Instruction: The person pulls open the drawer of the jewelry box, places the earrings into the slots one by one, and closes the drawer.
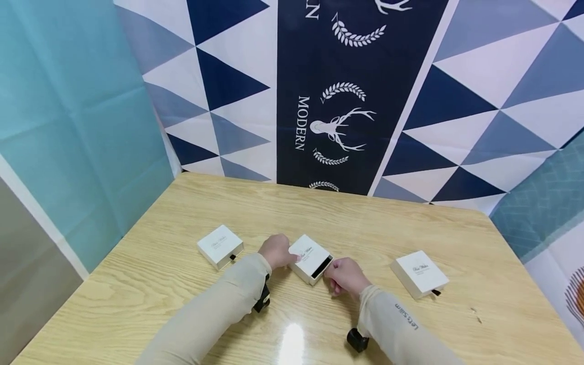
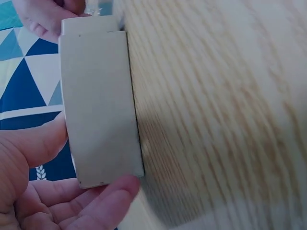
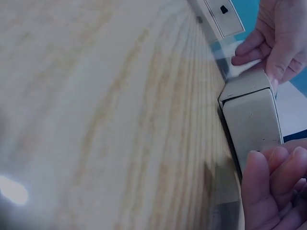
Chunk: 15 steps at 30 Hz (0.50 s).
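Observation:
A small white drawer box (image 1: 308, 253) with printed lettering sits mid-table, its inner drawer pulled slightly out so a black strip of the inside shows. My left hand (image 1: 276, 251) holds the outer sleeve at the far left end, thumb on top and fingers round the back edge, as the left wrist view shows along the box's side (image 2: 98, 105). At the opposite end, my right hand (image 1: 348, 276) has its curled fingers on the front of the drawer (image 3: 252, 122). Those fingers hide the drawer's pull tab.
A similar white box (image 1: 219, 244) with a black tab lies to the left. Another white box (image 1: 422, 271), also with a black tab, lies to the right. All rest on the wooden table (image 1: 255, 203), with a patterned cloth (image 1: 242, 126) behind it.

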Motion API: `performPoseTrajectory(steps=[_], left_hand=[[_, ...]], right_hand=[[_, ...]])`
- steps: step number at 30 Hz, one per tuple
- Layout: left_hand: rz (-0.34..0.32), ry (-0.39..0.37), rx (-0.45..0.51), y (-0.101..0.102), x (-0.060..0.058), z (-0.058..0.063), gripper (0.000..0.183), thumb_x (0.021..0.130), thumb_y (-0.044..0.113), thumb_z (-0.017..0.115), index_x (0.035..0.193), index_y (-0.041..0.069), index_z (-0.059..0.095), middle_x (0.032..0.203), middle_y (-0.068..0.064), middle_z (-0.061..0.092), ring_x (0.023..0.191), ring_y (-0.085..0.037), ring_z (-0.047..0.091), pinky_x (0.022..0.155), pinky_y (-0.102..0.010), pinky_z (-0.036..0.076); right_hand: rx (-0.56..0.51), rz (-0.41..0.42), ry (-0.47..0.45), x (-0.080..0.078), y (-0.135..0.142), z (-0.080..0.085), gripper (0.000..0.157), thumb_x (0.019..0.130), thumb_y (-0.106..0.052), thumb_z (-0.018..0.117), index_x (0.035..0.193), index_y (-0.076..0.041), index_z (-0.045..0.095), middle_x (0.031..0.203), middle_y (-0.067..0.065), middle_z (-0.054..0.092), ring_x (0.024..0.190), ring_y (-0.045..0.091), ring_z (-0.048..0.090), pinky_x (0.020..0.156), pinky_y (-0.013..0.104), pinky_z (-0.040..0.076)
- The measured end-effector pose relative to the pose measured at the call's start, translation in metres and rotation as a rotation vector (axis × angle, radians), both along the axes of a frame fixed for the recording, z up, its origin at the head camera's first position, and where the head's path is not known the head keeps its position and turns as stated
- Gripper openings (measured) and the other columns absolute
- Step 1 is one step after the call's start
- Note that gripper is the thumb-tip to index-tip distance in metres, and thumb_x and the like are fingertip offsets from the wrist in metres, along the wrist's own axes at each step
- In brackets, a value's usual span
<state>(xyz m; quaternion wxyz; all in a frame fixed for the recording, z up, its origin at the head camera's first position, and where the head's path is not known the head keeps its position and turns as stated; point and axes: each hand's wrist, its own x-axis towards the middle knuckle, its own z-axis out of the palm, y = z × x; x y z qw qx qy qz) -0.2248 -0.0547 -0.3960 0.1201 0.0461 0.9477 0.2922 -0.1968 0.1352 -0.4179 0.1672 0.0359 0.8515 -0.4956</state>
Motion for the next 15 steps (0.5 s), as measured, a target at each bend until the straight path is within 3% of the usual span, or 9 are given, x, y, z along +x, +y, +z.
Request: performPoseTrajectory(steps=[7, 15], left_hand=[[-0.042, 0.009, -0.048, -0.0014, -0.0009, 0.0007, 0.051, 0.080, 0.023, 0.078, 0.055, 0.013, 0.034, 0.053, 0.004, 0.030, 0.050, -0.011, 0.030, 0.048, -0.022, 0.026], [-0.006, -0.027, -0.040, -0.0071, -0.0019, 0.0023, 0.052, 0.090, 0.018, 0.067, 0.048, 0.013, 0.037, 0.043, 0.005, 0.032, 0.042, -0.009, 0.031, 0.044, -0.021, 0.027]], right_hand=[[-0.005, 0.005, -0.011, -0.0039, 0.0007, 0.0001, 0.020, 0.082, 0.002, 0.055, 0.063, -0.003, 0.051, 0.050, 0.002, 0.046, 0.038, 0.007, 0.040, 0.046, 0.026, 0.052], [-0.009, 0.016, -0.050, -0.0063, 0.0045, 0.0018, 0.019, 0.084, 0.001, 0.057, 0.066, -0.002, 0.053, 0.051, 0.002, 0.046, 0.039, 0.007, 0.040, 0.045, 0.024, 0.049]])
